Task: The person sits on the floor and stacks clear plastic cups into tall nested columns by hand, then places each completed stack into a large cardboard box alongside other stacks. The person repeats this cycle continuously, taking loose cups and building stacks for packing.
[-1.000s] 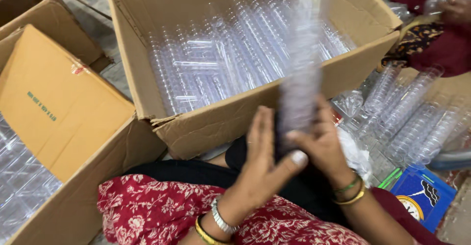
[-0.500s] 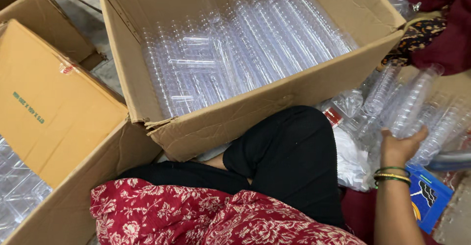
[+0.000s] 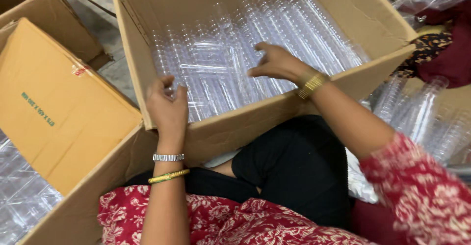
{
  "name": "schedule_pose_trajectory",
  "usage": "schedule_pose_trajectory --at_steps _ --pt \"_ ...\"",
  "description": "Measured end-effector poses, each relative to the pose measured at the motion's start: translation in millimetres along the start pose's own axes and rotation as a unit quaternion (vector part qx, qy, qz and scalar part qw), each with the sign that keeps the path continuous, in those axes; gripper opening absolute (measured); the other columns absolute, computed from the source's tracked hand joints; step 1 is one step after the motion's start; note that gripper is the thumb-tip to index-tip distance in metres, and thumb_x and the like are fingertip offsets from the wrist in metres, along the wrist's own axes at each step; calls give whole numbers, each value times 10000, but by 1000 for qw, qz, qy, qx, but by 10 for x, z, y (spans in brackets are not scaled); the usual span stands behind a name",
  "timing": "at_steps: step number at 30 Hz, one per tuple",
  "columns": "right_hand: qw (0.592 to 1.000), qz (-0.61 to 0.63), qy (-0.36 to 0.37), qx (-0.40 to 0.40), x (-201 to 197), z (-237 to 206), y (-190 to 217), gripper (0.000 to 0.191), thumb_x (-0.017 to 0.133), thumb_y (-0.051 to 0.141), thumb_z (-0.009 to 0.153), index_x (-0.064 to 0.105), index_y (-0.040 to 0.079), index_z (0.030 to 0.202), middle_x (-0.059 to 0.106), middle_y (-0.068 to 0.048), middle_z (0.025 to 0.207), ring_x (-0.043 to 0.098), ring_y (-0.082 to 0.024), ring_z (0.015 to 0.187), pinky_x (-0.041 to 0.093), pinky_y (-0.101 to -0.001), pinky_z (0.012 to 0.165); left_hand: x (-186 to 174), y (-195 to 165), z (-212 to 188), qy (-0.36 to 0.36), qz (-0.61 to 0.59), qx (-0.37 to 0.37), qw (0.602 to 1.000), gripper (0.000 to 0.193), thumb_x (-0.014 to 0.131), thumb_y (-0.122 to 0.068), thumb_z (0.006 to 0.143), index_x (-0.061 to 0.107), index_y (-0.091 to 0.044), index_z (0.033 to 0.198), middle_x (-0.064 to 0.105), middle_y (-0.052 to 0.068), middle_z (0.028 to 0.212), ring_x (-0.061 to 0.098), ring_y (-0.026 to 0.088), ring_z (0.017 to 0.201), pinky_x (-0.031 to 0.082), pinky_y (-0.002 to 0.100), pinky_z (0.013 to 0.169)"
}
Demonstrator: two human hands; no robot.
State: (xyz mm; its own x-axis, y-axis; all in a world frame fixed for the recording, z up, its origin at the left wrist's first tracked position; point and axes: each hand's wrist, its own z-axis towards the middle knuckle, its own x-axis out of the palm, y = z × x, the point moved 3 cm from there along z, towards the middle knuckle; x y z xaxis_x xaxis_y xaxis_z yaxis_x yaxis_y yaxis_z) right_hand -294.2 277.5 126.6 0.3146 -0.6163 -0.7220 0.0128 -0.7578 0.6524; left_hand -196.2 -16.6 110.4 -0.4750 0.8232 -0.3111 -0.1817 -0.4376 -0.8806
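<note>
A large open cardboard box [image 3: 373,17] in front of me holds rows of stacked clear plastic cups [image 3: 294,24] lying on their sides. My left hand [image 3: 168,108] reaches over the box's near wall at its front left corner, fingers curled down onto the cup stacks; its back hides the fingertips. My right hand [image 3: 277,63] lies on the stacks in the middle of the box with fingers spread, holding nothing. Both wrists wear bangles, and the left also has a metal watch band.
A second cardboard box [image 3: 64,107] with its flap open stands at the left, with more clear cups [image 3: 19,201] inside. Loose stacks of clear cups [image 3: 417,112] lie at the right beside another person's dark red clothing [image 3: 451,53]. My lap in black and red floral cloth fills the foreground.
A second ago both hands held a cup stack upright in front of me. Then the right hand reached to the loose stacks at the right. Now both hands are inside the big box.
</note>
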Motion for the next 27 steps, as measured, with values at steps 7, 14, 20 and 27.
schedule_pose_trajectory --at_steps 7,14,20,27 --pt "971 -26 147 185 755 712 147 1395 892 267 665 -114 117 1619 673 -375 1131 736 -430 956 637 -483 660 89 635 133 77 -195 -201 957 319 740 -215 879 700 10 1102 713 69 972 653 136 798 549 303 651" --pt "980 -94 168 57 991 798 20 1062 930 299 681 285 35 1482 538 -288 1352 668 -381 1076 643 -450 647 176 591 186 97 -111 -138 979 386 750 -270 869 705 34 1103 745 116 1002 680 167 875 546 310 781" --pt "988 4 154 22 922 556 374 961 873 252 690 321 58 1453 536 -267 1337 700 -358 1037 671 -424 617 173 579 137 115 -5 -133 984 567 797 -352 785 664 40 1171 709 177 1054 683 263 951 543 370 821" --pt "900 329 251 -135 976 855 740 715 767 315 889 446 52 1471 608 -116 1267 661 -202 1044 687 -397 749 188 498 178 147 -74 -128 978 796 879 -309 677 523 59 1285 702 237 1144 713 321 1048 561 390 876"
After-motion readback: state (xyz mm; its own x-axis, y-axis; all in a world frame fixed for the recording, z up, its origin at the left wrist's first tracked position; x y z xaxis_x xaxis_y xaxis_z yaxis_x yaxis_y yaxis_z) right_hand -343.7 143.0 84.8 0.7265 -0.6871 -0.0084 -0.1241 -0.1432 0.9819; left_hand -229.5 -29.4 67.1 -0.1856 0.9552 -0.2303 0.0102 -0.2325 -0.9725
